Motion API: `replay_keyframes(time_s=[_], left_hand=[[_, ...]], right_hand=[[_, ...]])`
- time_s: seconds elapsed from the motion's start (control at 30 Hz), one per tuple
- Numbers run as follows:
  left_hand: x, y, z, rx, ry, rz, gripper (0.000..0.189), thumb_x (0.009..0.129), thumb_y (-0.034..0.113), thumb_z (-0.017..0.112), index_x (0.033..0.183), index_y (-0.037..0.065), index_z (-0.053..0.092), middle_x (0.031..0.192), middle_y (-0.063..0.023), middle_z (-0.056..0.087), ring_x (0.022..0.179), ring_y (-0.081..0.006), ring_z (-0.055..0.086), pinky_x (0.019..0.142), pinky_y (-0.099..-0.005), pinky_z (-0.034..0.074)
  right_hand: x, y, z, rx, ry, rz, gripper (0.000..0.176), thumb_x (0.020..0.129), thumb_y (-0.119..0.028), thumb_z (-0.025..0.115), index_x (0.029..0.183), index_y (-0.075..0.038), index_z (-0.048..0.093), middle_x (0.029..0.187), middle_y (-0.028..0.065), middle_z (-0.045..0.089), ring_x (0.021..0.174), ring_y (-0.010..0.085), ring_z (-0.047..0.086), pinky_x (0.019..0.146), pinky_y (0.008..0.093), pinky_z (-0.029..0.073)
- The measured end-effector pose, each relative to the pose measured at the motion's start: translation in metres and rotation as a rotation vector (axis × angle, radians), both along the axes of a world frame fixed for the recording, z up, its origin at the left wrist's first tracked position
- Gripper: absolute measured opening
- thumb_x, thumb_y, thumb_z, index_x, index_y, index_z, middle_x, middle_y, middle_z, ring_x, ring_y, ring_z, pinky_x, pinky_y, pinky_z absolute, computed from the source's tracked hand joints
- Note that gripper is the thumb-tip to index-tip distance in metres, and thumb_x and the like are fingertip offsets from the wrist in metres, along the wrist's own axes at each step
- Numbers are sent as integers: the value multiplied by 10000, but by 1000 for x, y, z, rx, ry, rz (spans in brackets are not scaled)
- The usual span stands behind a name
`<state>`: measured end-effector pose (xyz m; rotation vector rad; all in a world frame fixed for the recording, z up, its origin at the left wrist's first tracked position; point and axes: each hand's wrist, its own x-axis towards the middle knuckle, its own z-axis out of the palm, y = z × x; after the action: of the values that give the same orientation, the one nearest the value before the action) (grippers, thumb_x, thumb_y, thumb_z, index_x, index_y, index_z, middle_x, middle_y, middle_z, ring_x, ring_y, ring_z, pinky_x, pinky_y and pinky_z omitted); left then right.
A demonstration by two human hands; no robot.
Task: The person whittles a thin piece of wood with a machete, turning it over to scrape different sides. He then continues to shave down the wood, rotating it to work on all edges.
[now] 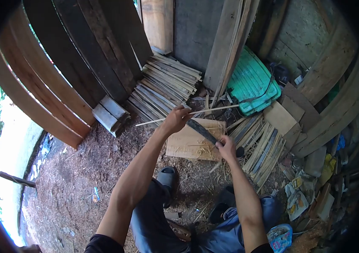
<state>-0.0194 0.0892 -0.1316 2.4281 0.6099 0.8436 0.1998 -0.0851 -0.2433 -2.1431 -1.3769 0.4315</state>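
Observation:
My left hand [176, 120] is closed around a thin pale wooden strip [216, 109], which sticks out on both sides of the fist. In my right hand [226, 147] is the grip of a knife with a long dark blade [202, 131]. The blade slants up and left, its far end close by my left fist and overlapping the strip's line. Beneath both hands lies a light wooden board [179, 145], with shavings and a short sliver scattered over it.
Stacked split strips [158, 90] lie beyond the board; more loose strips [266, 147] are heaped on the right. A green plastic lid or bin [253, 82] leans behind them. Cardboard pieces [281, 117] and litter line the right wall. A bundle of slats [111, 114] rests left.

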Motion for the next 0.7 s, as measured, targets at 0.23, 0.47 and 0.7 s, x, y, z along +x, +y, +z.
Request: replay_keyframes(time_s=[0.23,0.47,0.7], left_hand=[[14,-16,-27,-48,243,-29,292,735,93,687,1016,40,624,925,-141,573,861,-327,590,739,-405,481],[37,-36,-51,-47,435,-10,392,660,98,755,1019,113,599,985,-93,594,900,-306,594,760,-396,489],[26,-26,-61,-136,494,-39,366,655,138,763,974,94,589,960,-90,593,891,-300,595,734,-390,488]], right_hand=[[51,13,137,-114,258,-100,509,839,-127,579,1307,-79,387,1140,137,543,920,256,599,810,367,489],[46,-28,96,-137,-166,278,214,799,-85,598,1013,-81,584,960,120,573,906,322,584,750,428,480],[55,-18,76,-74,-238,225,122,792,-98,534,887,-37,579,838,134,582,799,327,600,692,426,475]])
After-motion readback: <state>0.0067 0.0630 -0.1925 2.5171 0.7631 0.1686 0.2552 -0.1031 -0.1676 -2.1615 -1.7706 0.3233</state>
